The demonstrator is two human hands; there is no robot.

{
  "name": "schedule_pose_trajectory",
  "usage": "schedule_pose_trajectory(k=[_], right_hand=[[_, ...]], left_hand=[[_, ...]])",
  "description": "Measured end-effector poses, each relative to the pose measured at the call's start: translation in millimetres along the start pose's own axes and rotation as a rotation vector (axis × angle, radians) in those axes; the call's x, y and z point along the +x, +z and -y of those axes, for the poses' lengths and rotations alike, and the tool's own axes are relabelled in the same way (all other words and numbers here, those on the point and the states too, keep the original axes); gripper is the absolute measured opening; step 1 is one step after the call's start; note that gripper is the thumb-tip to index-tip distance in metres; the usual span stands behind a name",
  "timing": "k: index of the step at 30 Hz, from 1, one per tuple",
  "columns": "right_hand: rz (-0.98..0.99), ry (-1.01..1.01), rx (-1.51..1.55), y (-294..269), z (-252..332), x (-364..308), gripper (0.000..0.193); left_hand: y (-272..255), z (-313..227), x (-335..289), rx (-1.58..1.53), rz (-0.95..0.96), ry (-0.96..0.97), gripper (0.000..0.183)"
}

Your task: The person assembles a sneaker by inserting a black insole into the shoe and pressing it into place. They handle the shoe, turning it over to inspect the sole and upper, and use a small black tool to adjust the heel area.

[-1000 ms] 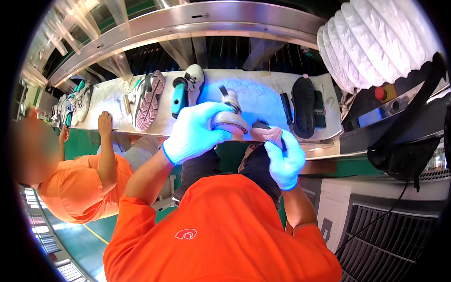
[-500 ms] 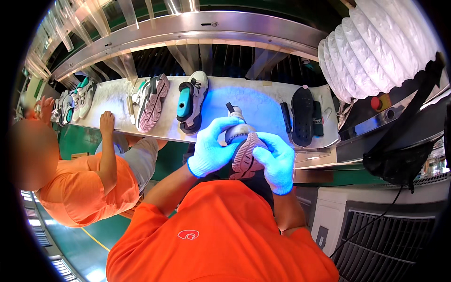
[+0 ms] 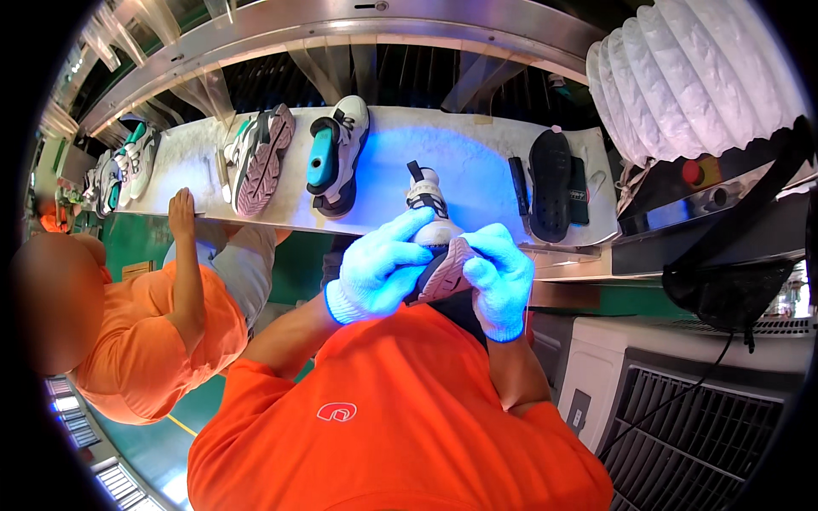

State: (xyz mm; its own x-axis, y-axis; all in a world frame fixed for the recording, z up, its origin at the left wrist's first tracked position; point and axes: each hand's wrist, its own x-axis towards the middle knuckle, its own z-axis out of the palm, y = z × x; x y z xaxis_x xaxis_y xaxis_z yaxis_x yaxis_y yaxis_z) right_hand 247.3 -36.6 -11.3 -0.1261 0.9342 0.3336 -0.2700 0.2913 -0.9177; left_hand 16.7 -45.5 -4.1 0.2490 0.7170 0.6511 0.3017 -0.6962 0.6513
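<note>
The sneaker upper (image 3: 430,206) is held just at the near edge of the table (image 3: 486,166), its long axis run away from the orange shirt (image 3: 400,417), with the dark pull tab (image 3: 415,171) at the far end and the toe at the near end; the toe is flanked on its left by the left grip (image 3: 381,264), which is clamped on the upper; the pink-and-dark sole (image 3: 447,271) is held on the near side of that toe, its tread turned up, its long axis slanted from far right to near left, so that the two axes are crossed rather than lined up; the sole's right edge is pinched in the right grip (image 3: 503,277), which is the nearer hand to the sole's far end, while its near end is set closer to the left; sole and upper seem to be touching at the toe, though whether they are joined cannot be told; a black sole (image 3: 550,183) is laid farther right, apart from both grips
</note>
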Motion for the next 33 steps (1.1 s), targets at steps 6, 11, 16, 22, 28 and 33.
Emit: schedule_pose_trajectory(k=[6, 11, 16, 22, 28, 33], right_hand=[[0.022, 0.013, -0.106, 14, 9, -13, 0.029], [0.029, -0.027, -0.257, 26, 13, -24, 0.033], [-0.009, -0.072, -0.283, 34, 14, -27, 0.032], [-0.045, -0.174, -0.406, 40, 9, -30, 0.034], [-0.010, -0.198, -0.451, 39, 17, -25, 0.035], [-0.060, -0.203, -0.429, 46, 15, -24, 0.034]], left_hand=[[13, -24, -21, -0.295, -0.179, -0.260, 0.031], [16, -32, -25, -0.339, -0.248, -0.317, 0.030], [17, -34, -26, -0.435, -0.301, -0.395, 0.030], [19, -44, -19, -0.569, -0.367, -0.497, 0.027], [17, -44, -22, -0.605, -0.345, -0.602, 0.022], [17, -42, -19, -0.610, -0.361, -0.572, 0.023]])
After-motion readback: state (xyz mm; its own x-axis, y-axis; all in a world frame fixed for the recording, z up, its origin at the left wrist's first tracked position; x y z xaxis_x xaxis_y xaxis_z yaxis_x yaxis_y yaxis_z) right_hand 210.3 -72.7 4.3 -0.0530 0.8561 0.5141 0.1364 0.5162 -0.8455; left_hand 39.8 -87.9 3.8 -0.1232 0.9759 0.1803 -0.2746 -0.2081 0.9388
